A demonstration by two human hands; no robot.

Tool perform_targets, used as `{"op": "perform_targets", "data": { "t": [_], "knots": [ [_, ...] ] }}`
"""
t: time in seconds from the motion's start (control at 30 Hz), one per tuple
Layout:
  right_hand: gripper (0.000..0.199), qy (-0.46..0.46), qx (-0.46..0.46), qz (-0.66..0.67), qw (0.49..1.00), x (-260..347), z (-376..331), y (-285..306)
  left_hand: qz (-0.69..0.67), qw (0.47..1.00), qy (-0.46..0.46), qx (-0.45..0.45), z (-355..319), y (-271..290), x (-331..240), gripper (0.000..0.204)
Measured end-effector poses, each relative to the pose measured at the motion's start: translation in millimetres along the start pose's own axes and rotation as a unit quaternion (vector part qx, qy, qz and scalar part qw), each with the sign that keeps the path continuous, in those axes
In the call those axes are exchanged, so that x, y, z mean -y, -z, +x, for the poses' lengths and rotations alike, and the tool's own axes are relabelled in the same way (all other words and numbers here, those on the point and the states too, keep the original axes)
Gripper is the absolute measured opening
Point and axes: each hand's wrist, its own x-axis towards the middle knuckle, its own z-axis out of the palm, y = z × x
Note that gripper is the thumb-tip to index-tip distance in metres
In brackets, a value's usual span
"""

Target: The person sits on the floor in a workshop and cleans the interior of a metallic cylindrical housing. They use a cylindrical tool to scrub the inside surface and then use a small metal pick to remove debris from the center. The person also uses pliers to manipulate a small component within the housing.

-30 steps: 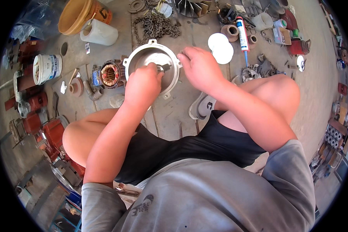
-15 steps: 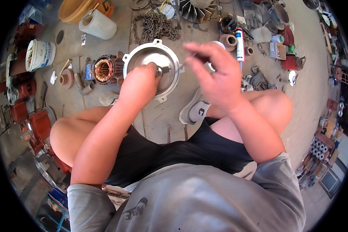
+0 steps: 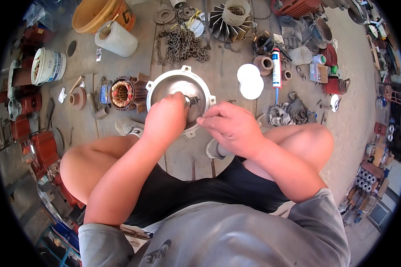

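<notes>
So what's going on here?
A person seated low is working over a round metal housing. The left hand is closed on a metal part inside it. The right hand is at the housing's lower right edge, fingertips drawn together; I can't tell whether they hold anything. A wound motor stator lies to the left, a heap of chain beyond, and white discs and a sealant tube to the right.

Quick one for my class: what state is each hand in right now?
Left hand: closed around a metal part over the round housing.
Right hand: fingers pinched together; whether they hold anything cannot be told.
</notes>
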Motion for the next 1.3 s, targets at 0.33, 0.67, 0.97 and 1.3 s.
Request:
{"op": "perform_targets", "data": {
  "t": [0.33,0.67,0.97,1.3],
  "knots": [
    [0.011,0.02,0.016,0.018,1.0,-0.7,2.9,-8.2,-0.007,1.0,-0.006,0.007,2.9,-0.3,0.8,0.027],
    [0.006,0.054,0.035,0.003,0.998,-3.9,0.1,-9.4,-0.003,1.0,0.001,0.015,3.6,0.7,0.1,0.028],
    [0.006,0.056,0.037,-0.025,0.997,-2.1,2.0,-7.2,-0.001,1.0,0.005,0.022,4.2,3.0,-1.7,0.028],
    [0.007,0.064,0.045,-0.025,0.997,0.3,1.9,-7.1,-0.002,1.0,-0.003,0.018,3.7,2.0,-0.7,0.028]
  ]
}}
